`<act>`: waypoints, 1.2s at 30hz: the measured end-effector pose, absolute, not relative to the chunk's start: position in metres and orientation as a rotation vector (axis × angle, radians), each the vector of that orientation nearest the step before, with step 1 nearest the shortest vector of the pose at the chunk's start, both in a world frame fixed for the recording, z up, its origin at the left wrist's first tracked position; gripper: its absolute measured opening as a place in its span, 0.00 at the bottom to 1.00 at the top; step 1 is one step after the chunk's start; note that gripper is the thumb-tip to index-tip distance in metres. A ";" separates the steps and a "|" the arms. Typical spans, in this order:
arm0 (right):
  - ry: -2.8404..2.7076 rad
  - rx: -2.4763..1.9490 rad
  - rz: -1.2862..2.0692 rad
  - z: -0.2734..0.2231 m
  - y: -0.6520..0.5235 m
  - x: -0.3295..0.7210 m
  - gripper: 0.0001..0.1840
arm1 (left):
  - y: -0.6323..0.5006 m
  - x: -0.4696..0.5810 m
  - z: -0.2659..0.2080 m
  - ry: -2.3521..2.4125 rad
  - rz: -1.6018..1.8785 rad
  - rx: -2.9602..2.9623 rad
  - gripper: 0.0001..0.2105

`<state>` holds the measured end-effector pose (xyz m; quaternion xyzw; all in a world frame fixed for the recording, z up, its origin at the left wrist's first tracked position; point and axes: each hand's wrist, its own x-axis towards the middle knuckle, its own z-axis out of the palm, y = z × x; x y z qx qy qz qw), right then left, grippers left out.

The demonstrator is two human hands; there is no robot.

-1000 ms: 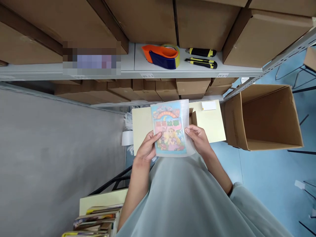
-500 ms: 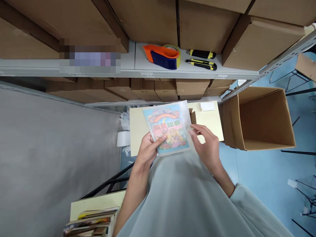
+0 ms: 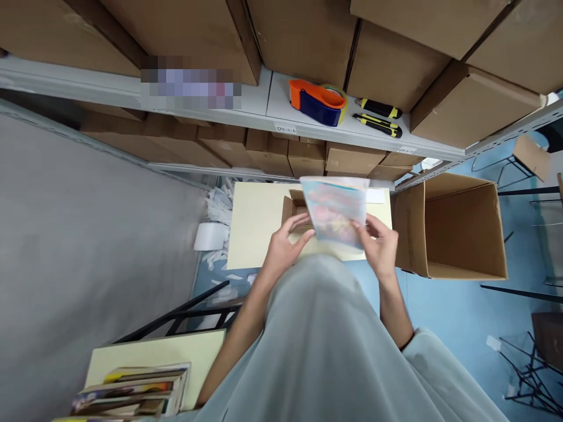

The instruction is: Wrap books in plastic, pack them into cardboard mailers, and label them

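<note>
A colourful picture book (image 3: 335,205) in a cloudy plastic sleeve is blurred by motion above the pale table (image 3: 253,228). My right hand (image 3: 382,247) pinches its lower right edge, thumb on the front. Beside the book's left edge, my left hand (image 3: 284,246) has thumb and fingers apart; whether its fingertips touch the sleeve I cannot tell. Behind the book, partly covered by it, an open small cardboard box (image 3: 288,210) stands on the table.
A shelf (image 3: 259,105) ahead carries cartons, a tape dispenser (image 3: 319,104) and box cutters (image 3: 378,117). To the right is a large open carton (image 3: 461,228). Several books (image 3: 132,390) lie at lower left. A white roll (image 3: 211,237) and crumpled paper sit left of the table.
The book has moved right, from my left hand's grip into my right hand's. My left fingers have come apart. The small box now shows more, left of the book; the view has shifted.
</note>
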<state>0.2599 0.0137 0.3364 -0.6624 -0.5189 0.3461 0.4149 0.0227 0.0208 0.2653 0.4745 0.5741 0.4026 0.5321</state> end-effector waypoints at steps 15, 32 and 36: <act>-2.590 -1.870 0.585 0.295 0.092 0.235 0.20 | 0.010 -0.012 0.171 1.486 0.536 2.016 0.13; -2.740 -2.234 0.970 0.165 0.126 0.179 0.22 | -0.001 -0.017 0.160 1.475 0.566 2.046 0.14; -2.621 -2.316 1.017 0.162 0.126 0.178 0.22 | -0.001 -0.018 0.162 1.466 0.568 2.029 0.14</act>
